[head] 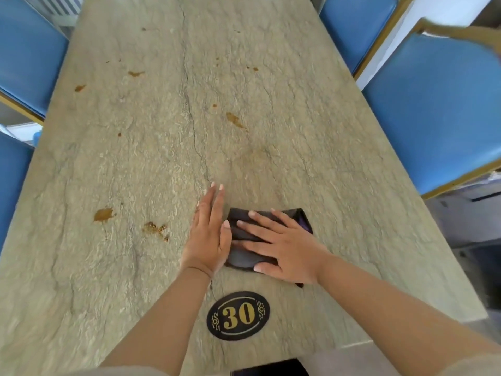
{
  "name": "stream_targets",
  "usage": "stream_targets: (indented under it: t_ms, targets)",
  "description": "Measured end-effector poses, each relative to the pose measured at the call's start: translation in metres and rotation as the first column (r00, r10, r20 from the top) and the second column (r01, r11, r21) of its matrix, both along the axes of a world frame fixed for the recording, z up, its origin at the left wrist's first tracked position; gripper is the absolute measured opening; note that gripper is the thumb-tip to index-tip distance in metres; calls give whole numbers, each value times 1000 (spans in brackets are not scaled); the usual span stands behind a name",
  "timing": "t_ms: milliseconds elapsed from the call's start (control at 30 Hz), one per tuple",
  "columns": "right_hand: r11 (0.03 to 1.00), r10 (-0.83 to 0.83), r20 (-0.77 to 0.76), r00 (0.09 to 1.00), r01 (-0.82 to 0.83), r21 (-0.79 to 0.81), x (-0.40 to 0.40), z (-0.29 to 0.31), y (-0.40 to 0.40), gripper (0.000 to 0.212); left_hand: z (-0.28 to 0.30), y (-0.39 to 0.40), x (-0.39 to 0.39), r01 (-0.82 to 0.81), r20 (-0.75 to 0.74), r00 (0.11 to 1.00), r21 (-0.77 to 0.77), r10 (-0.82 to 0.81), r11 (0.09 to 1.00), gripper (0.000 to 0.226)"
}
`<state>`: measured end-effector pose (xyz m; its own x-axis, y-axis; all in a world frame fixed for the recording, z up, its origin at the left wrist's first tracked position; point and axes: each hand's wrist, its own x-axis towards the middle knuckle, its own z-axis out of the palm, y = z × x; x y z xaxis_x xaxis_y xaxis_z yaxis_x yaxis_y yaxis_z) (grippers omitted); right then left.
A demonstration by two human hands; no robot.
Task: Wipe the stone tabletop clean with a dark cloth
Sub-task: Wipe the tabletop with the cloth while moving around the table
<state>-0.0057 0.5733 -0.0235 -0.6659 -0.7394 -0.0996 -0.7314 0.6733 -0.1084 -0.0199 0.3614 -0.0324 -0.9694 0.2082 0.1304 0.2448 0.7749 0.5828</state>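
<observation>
A folded dark cloth [244,256] lies on the beige stone tabletop [298,131] near the front edge. My right hand [282,245] presses flat on the cloth with fingers spread. My left hand [207,234] lies flat on the stone just left of the cloth, fingers straight, its thumb touching the cloth's left edge. Brown stains dot the table: a blotch [103,214] and small drops [156,229] at the left, a streak [234,120] in the middle, smaller spots farther back.
A black oval plaque [238,316] with a gold "30" sits on the table below my hands. Blue-cushioned chairs with gold frames stand on the left [27,50] and right [439,109]. A dark object [271,371] shows at the bottom edge.
</observation>
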Motion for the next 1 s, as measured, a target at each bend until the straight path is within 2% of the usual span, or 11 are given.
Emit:
stream_targets:
  t_ms: [100, 167, 233, 433, 533, 567, 633, 700, 733, 900, 1000]
  targets:
    - [914, -404, -49, 914, 405, 21, -6, -2, 39, 54, -1, 0, 0, 12, 12, 1000, -64, -11, 998, 61]
    - [645, -764, -27, 645, 764, 21, -6, -2, 36, 56, -1, -1, 0, 37, 20, 999, -106, -35, 994, 61]
    - [485, -874, 6, 485, 874, 24, 9, -2, 6, 58, -1, -2, 1, 74, 25, 997, -137, -72, 988, 61]
    - [915, -402, -36, 915, 400, -48, 124, -6, -8, 55, 1, 15, 13, 128, 69, 991, -234, -115, 964, 57]
    - [926, -375, -65, 925, 377, 24, 139, -6, 54, 54, 4, 46, 34, 252, 69, 968, -245, -243, 936, 47]
    - [852, -520, -76, 851, 523, 21, 137, -6, 72, 55, 4, 60, 42, 298, 65, 954, -254, -292, 920, 47]
    - [523, -851, -49, 523, 852, 15, 130, -3, 96, 59, 3, 87, 58, 331, 82, 944, -262, -320, 907, 50]
    - [205, -979, 25, 204, 978, 39, 125, 0, 92, 61, 0, 106, 71, 270, 97, 963, -260, -253, 927, 53]
    - [172, -985, 34, 170, 984, 52, 127, 1, 81, 62, 0, 113, 75, 230, 96, 973, -263, -212, 937, 53]
    - [742, -669, -14, 743, 670, 31, 176, -5, 66, 58, 0, 126, 80, 136, 77, 990, -297, -118, 945, 53]
    - [764, -645, 58, 762, 643, 48, 174, 3, 113, 56, 2, 136, 79, 97, 97, 993, -314, -69, 945, 53]
